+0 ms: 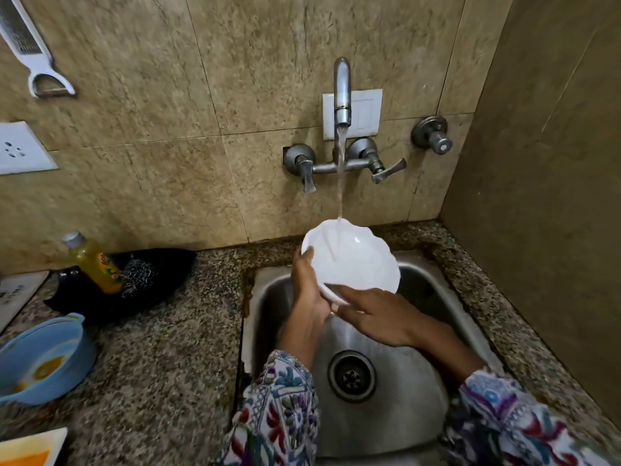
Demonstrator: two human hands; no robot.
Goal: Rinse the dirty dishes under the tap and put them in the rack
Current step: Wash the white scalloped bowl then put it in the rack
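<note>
A white bowl (pixel 353 260) with a scalloped rim is held tilted above the back of the steel sink (pixel 386 415), and the stream from the tap (pixel 342 92) falls into its upper part. The left hand (pixel 307 297) grips the bowl's left rim, fingers curled up over the edge and the palm behind it. The right hand (pixel 376 314) lies across the near, lower rim with its fingers stretched leftward over the edge; whether the thumb clamps the underside is hidden, so its hold cannot be told for sure. Both wrists come out of patterned sleeves (pixel 279 408) at the bottom of the view. Beneath the hands the drain (pixel 352 376) shows in the sink floor. On the wall behind, two lever handles (pixel 383 169) flank the tap, with a round valve (pixel 433 136) to the right and a white switch plate (pixel 364 112) behind the spout. On the granite counter (pixel 161 348) to the left stand a bottle (pixel 92 262) of yellow liquid and a steel scrubber (pixel 139 277) on a black holder, and nearer the edge a blue bowl (pixel 43 359) with orange residue. A white peeler (pixel 33 52) hangs at upper left.
</note>
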